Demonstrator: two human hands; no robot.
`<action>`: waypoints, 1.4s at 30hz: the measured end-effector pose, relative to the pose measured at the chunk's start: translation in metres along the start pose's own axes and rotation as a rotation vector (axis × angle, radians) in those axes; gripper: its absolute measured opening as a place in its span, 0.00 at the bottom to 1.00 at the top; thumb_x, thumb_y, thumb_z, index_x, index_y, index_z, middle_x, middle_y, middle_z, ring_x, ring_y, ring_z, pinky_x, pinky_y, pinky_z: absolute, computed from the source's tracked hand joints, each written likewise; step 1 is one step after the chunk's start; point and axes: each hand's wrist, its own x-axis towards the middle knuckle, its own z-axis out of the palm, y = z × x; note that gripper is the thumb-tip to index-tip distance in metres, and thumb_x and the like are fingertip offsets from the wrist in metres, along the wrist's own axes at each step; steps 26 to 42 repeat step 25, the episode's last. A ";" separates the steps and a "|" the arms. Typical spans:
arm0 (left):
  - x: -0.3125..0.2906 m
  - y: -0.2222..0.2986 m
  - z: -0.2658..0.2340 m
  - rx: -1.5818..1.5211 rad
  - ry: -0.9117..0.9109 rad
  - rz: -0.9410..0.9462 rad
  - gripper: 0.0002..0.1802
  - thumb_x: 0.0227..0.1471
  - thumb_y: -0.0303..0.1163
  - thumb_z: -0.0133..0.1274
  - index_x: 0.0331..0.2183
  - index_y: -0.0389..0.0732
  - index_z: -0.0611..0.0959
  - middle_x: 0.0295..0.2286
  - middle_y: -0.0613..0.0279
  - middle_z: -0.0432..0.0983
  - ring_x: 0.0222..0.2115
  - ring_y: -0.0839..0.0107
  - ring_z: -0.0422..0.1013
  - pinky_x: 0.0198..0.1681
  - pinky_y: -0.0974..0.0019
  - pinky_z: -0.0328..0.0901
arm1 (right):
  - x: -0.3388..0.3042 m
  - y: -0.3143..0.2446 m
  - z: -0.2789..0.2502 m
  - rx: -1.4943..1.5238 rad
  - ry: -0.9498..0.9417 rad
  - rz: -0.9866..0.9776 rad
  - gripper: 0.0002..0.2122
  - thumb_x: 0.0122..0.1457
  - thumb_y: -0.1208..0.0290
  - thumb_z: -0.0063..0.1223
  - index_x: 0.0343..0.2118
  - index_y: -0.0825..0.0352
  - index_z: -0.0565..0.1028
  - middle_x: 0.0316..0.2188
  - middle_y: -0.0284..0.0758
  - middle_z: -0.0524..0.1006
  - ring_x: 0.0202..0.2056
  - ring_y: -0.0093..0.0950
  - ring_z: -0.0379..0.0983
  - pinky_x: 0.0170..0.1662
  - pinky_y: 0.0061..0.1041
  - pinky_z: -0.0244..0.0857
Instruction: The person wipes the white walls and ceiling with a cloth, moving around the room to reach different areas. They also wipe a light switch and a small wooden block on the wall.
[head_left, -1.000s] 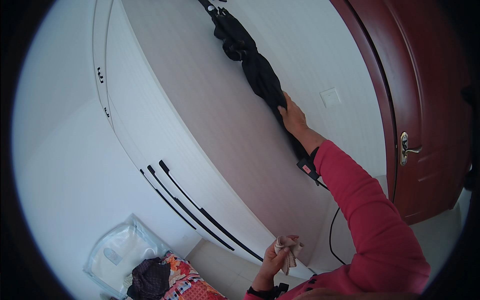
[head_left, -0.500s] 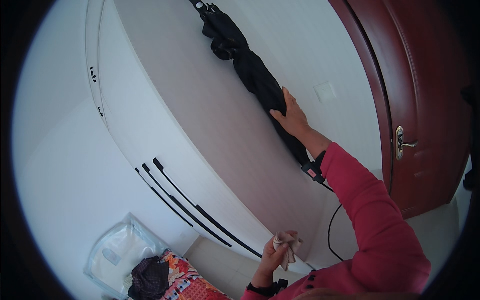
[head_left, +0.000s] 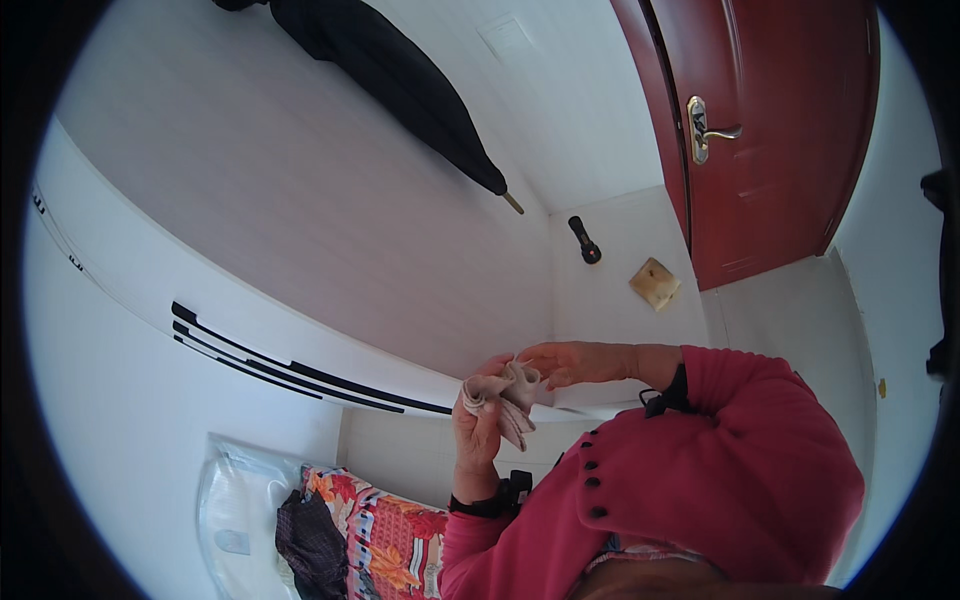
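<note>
A crumpled beige cloth (head_left: 517, 392) is bunched between my hands at the lower middle. My left hand (head_left: 478, 432) is closed around it, thumb in front, and folds of it hang below the fingers. From the right, my right hand (head_left: 580, 363) reaches the cloth's upper right edge; its fingers are bent onto the fabric and partly hidden by it. Up and left of both hands, a folded black umbrella (head_left: 405, 85) hangs along the pale panel, its tip pointing down to the right. Neither hand touches it.
On a white ledge (head_left: 620, 225) lie a black flashlight (head_left: 584, 241) and a square yellowish-brown piece (head_left: 655, 285). A red door (head_left: 780, 130) with a metal handle (head_left: 710, 131) stands at right. Lower left, dark clothing (head_left: 312, 540) lies on a patterned bedspread (head_left: 400, 530); white cabinets have black handles (head_left: 300, 365).
My right hand has left the umbrella and come down to the cloth in my left hand. The view has turned, so the umbrella now sits further up and left and the ledge shows.
</note>
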 end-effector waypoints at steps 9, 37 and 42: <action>-0.034 -0.060 -0.018 0.245 -0.329 -0.479 0.22 0.65 0.38 0.47 0.54 0.33 0.74 0.54 0.53 0.70 0.54 0.66 0.65 0.58 0.62 0.58 | -0.031 0.063 0.019 -0.053 0.102 0.153 0.16 0.63 0.64 0.53 0.50 0.68 0.74 0.46 0.31 0.75 0.47 0.21 0.69 0.54 0.24 0.63; -0.162 -0.143 -0.050 -0.196 -0.018 -0.963 0.40 0.54 0.48 0.60 0.61 0.39 0.66 0.54 0.58 0.71 0.53 0.69 0.67 0.60 0.69 0.57 | -0.047 0.168 0.047 0.498 0.253 0.256 0.30 0.64 0.62 0.50 0.66 0.66 0.56 0.62 0.36 0.65 0.61 0.32 0.61 0.64 0.35 0.55; -0.162 -0.143 -0.050 -0.196 -0.018 -0.963 0.40 0.54 0.48 0.60 0.61 0.39 0.66 0.54 0.58 0.71 0.53 0.69 0.67 0.60 0.69 0.57 | -0.047 0.168 0.047 0.498 0.253 0.256 0.30 0.64 0.62 0.50 0.66 0.66 0.56 0.62 0.36 0.65 0.61 0.32 0.61 0.64 0.35 0.55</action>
